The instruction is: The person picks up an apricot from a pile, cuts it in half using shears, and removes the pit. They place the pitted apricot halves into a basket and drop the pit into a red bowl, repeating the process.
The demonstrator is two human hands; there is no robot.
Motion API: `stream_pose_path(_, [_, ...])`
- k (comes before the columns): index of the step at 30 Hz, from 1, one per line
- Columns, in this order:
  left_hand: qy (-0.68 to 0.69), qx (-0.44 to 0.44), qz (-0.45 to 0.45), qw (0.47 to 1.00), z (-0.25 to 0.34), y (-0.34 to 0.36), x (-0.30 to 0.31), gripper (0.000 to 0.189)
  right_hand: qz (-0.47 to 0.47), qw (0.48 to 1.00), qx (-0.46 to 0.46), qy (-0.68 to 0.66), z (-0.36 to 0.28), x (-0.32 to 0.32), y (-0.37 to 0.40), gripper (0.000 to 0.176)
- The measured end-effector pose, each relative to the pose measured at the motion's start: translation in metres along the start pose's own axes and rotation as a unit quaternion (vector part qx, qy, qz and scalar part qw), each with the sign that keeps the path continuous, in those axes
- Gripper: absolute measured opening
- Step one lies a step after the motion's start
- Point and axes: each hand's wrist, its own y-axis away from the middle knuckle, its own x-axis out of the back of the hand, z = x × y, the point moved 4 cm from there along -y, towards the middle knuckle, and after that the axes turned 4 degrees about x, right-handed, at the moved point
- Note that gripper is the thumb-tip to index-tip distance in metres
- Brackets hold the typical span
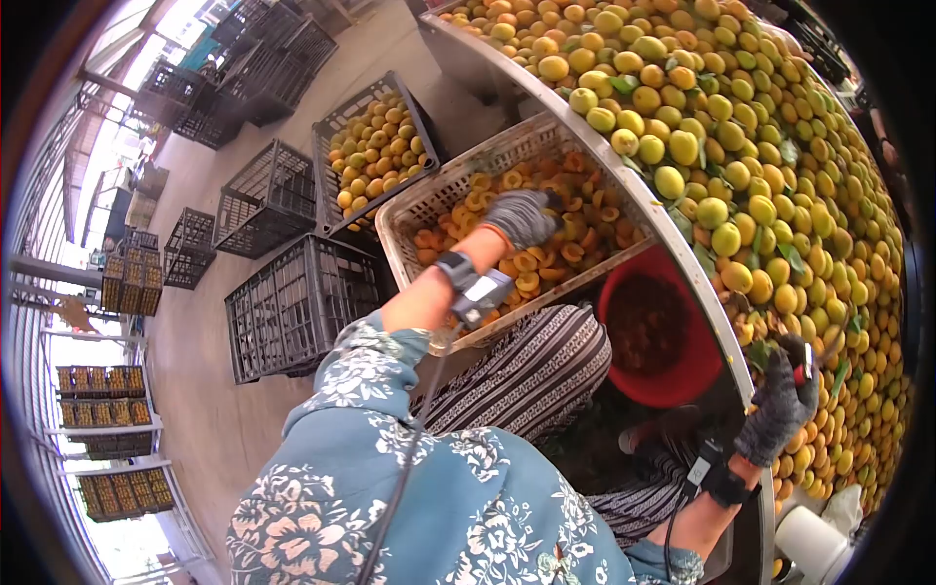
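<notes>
My left hand (522, 219), in a grey knit glove, is over a pale plastic crate (398, 234) of halved apricots (531, 263). Its fingertips point down and away, so their grip is hidden. At the edge of a big heap of whole apricots (751, 205), my right hand (783, 400), also gloved, is closed around a small knife (803, 368) with a red handle. The knife's blade is hard to make out against the fruit. Both wrists wear dark straps with small devices.
A red tub (614, 346) with dark contents stands below the metal table edge (673, 219). Left of the crate are a black crate of whole apricots (375, 146) and several other black crates (302, 302). A white cylindrical container (812, 546) is at lower right.
</notes>
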Motion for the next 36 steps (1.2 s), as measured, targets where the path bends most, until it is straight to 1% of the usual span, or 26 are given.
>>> stream_pose_path(1, [-0.004,-0.009,-0.031,0.999,-0.001,-0.010,-0.025,0.047,-0.011,0.999,-0.027,0.025,-0.001,0.004,0.001,0.025])
stream_pose_path(3, [-0.068,-0.078,-0.045,0.994,0.019,-0.008,-0.045,0.046,0.002,0.999,0.042,-0.004,0.006,0.005,-0.002,0.024])
stream_pose_path(4, [-0.067,-0.072,-0.052,0.994,0.018,-0.016,-0.062,0.046,0.016,0.996,0.069,0.053,0.008,0.011,-0.003,0.025])
stream_pose_path(5, [-0.083,-0.060,-0.046,0.994,0.015,-0.025,-0.080,0.044,0.035,0.996,-0.044,-0.070,0.023,0.019,-0.003,0.025])
stream_pose_path(7, [-0.098,-0.043,-0.046,0.993,0.000,-0.037,-0.110,0.043,0.060,0.990,-0.116,-0.058,0.010,0.014,0.007,0.026])
stream_pose_path(9, [-0.213,-0.120,0.020,0.969,-0.005,-0.040,-0.125,0.040,0.110,0.990,-0.083,-0.012,0.011,0.017,0.008,0.027])
stream_pose_path(10, [-0.237,-0.130,0.009,0.963,-0.010,-0.043,-0.130,0.040,0.153,0.978,-0.139,0.010,0.000,0.006,0.015,0.029])
stream_pose_path(11, [-0.236,-0.126,0.001,0.964,-0.016,-0.045,-0.132,0.040,0.101,0.994,-0.029,-0.023,0.009,0.014,0.007,0.030])
stream_pose_path(13, [-0.263,-0.153,-0.012,0.952,-0.021,-0.043,-0.131,0.039,0.066,0.993,0.036,0.092,-0.011,-0.008,0.011,0.030])
stream_pose_path(14, [-0.262,-0.150,-0.018,0.953,-0.023,-0.045,-0.129,0.039,0.050,0.982,0.112,0.141,-0.012,-0.013,0.011,0.031])
stream_pose_path(16, [-0.309,-0.091,-0.071,0.944,-0.032,-0.052,-0.126,0.038,0.059,0.976,0.090,0.190,-0.035,-0.036,0.019,0.036])
stream_pose_path(17, [-0.307,-0.087,-0.074,0.945,-0.039,-0.048,-0.120,0.038,0.070,0.966,0.072,0.237,-0.046,-0.048,0.023,0.044])
stream_pose_path(18, [-0.289,-0.082,-0.077,0.951,-0.050,-0.042,-0.109,0.038,0.081,0.961,0.110,0.242,-0.050,-0.060,0.022,0.032])
stream_pose_path(19, [-0.272,-0.081,-0.079,0.956,-0.058,-0.038,-0.097,0.039,0.082,0.960,0.110,0.243,-0.039,-0.043,0.018,0.032])
stream_pose_path(21, [-0.276,-0.076,-0.100,0.953,-0.070,-0.028,-0.081,0.044,0.014,1.000,-0.010,0.020,0.001,0.005,0.007,0.034])
stream_pose_path(22, [-0.255,-0.065,-0.074,0.962,-0.079,-0.026,-0.077,0.047,0.016,1.000,-0.006,0.020,-0.008,-0.013,0.009,0.034])
stream_pose_path(23, [-0.233,-0.052,-0.049,0.970,-0.092,-0.022,-0.073,0.050,0.066,0.997,-0.017,0.039,-0.015,-0.029,0.012,0.035])
stream_pose_path(25, [-0.146,-0.042,-0.128,0.980,-0.150,-0.014,-0.085,0.057,0.116,0.991,-0.020,0.056,-0.019,-0.027,0.014,0.036])
stream_pose_path(27, [-0.179,0.101,-0.260,0.943,-0.174,0.014,-0.066,0.060,0.060,0.998,-0.032,-0.007,-0.006,-0.008,0.010,0.035])
stream_pose_path(29, [-0.270,0.090,-0.156,0.946,-0.208,0.045,-0.059,0.060,0.077,0.996,-0.023,0.026,-0.001,0.015,0.008,0.034])
stream_pose_path(30, [-0.268,0.091,-0.152,0.947,-0.206,0.055,-0.052,0.060,-0.067,0.991,-0.056,-0.104,0.008,0.016,0.007,0.032])
stream_pose_path(31, [-0.260,0.107,-0.119,0.952,-0.201,0.058,-0.042,0.059,-0.208,0.948,-0.082,-0.227,0.013,0.016,0.010,0.031])
stream_pose_path(32, [-0.248,0.117,-0.080,0.958,-0.192,0.054,-0.035,0.058,0.065,0.997,-0.047,0.006,0.005,-0.004,0.011,0.032])
stream_pose_path(33, [-0.226,0.113,-0.022,0.967,-0.183,0.048,-0.034,0.054,0.110,0.993,-0.033,0.000,0.006,-0.013,0.009,0.033])
stream_pose_path(35, [-0.176,0.114,-0.061,0.976,-0.159,0.019,-0.023,0.053,0.022,0.998,-0.052,-0.021,0.001,-0.024,0.009,0.032])
stream_pose_path(36, [-0.109,0.167,-0.059,0.978,-0.108,0.014,0.014,0.044,0.035,0.998,-0.050,-0.035,-0.012,-0.032,0.008,0.031])
